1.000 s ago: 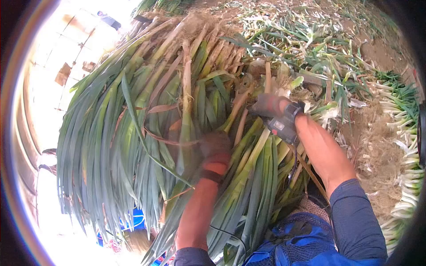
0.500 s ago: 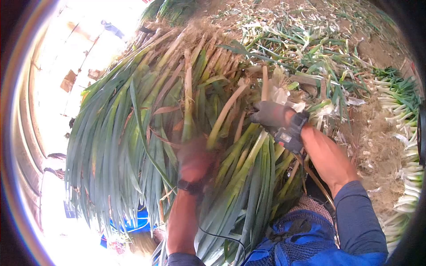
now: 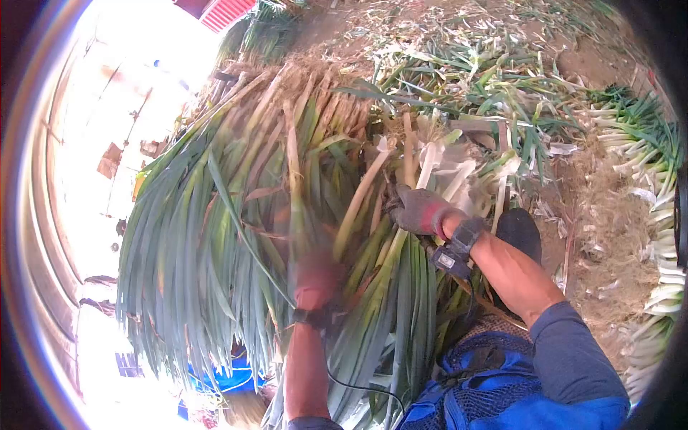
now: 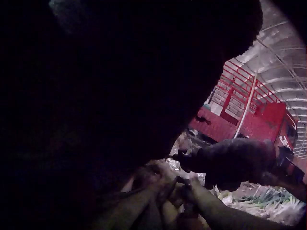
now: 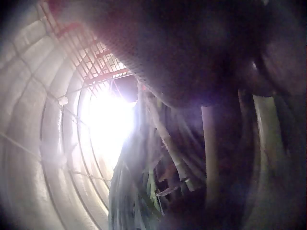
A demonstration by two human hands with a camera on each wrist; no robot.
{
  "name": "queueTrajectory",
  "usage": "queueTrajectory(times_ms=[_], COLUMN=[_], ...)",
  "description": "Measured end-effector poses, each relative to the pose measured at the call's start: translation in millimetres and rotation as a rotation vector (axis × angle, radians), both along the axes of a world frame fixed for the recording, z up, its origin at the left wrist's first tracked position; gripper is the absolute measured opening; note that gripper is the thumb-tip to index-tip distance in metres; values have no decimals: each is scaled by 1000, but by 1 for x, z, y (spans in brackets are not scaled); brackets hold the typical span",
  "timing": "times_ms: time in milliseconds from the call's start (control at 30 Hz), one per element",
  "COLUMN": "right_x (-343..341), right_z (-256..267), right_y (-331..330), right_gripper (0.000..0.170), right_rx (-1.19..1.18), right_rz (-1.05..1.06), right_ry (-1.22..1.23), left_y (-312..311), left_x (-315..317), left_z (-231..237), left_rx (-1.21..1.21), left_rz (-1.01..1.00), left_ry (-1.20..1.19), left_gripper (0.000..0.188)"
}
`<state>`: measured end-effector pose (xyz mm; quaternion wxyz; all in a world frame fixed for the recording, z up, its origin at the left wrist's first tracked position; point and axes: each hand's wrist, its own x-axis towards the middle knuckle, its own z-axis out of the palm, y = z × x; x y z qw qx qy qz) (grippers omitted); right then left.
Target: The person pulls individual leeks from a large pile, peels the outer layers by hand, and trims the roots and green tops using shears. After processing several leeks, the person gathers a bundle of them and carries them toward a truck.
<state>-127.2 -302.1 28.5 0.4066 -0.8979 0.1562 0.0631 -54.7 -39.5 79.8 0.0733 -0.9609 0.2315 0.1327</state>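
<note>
- Over leek pile (image 3: 179, 251): left hand (image 3: 317, 278), right hand (image 3: 424, 212); cannot tell either's grasp.
- Right of pile: leaf scraps (image 3: 476, 80), trimmed leeks (image 3: 665, 283).
- Beyond pile: red slatted panel (image 3: 226, 13).

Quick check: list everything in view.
Long onions: many, green, brownish roots, left and centre
Pale onions: many, white and green, right edge
Leaf scraps: many, green and white, upper right
Green pile: one, green, top
Blue object: one, blue, lower left
Red structure: one, red, background
Curved wall: one, pale, left
Rounded thing: one, black, right of centre
Wrist straps: two, dark, centre
Blue garment: one, blue, bottom
Left grip: one, reddish, blurred, centre
Right grip: one, grey-red, centre
</note>
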Motion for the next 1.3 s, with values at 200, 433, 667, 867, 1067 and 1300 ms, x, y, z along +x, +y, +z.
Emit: queueTrajectory(times_ms=[200,433,667,867,1067,1300], right_x=[13,34,45,40,8,-7], right_z=[-11,-16,-15,-24,17,55], right_y=[-3,-3,-1,-10,25,70], right_gripper=[54,46,34,34,60,58], right_rx=[-3,-24,-192,-297,182,47], right_rz=[21,92,170,292,202,382], right_ry=[31,43,48,62,-183,-160], left_y=[7,6,39,27,14,23], left_x=[5,4,16,5,-19,-20], left_z=[-2,-4,-44,-31,-8,14], left_rx=[-45,13,-45,-14,-52,-191], left_rz=[11,93,14,23,-11,11], left_ry=[48,98,84,83,53,116], left_gripper=[39,39,40,40,45,42])
